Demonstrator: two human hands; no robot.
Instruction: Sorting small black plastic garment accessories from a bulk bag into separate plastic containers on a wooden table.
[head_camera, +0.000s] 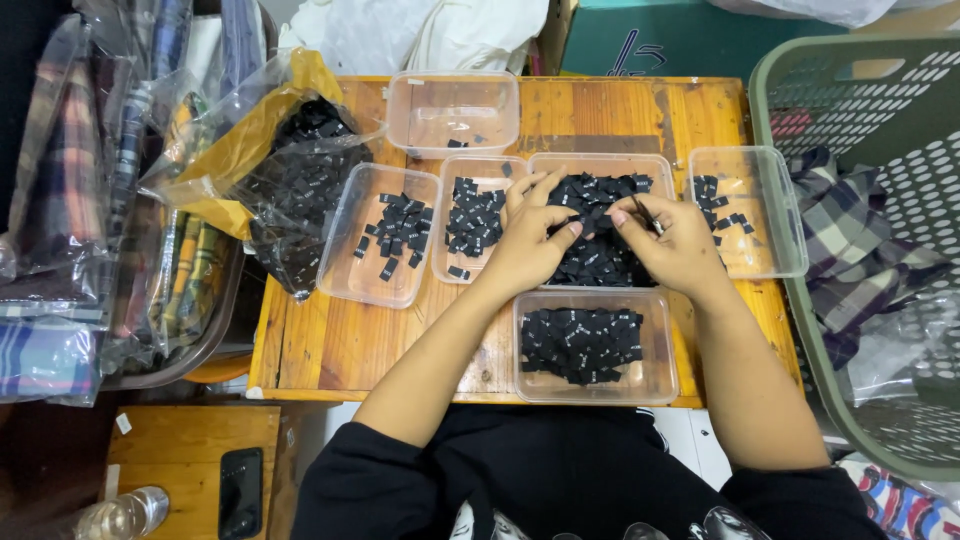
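While poised over centre tub (660, 165) of black labels (598, 250): left hand (530, 240) curled, pinching labels; right hand (675, 245) gripping thin dark tool (645, 213). Fuller tub (665, 375) at 6 o'clock.

You see black labels (600, 235) in clear tubs (745, 255) on an orange-brown wooden table (330, 345); a plaid purple-grey cloth (850, 245) lies in your pale green basket (800, 300).

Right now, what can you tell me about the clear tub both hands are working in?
The clear plastic tub is shallow and rectangular with rounded corners, sitting flat on the wooden table in the middle of a row of tubs. It is heaped with small black labels. The left hand and right hand rest on the heap.
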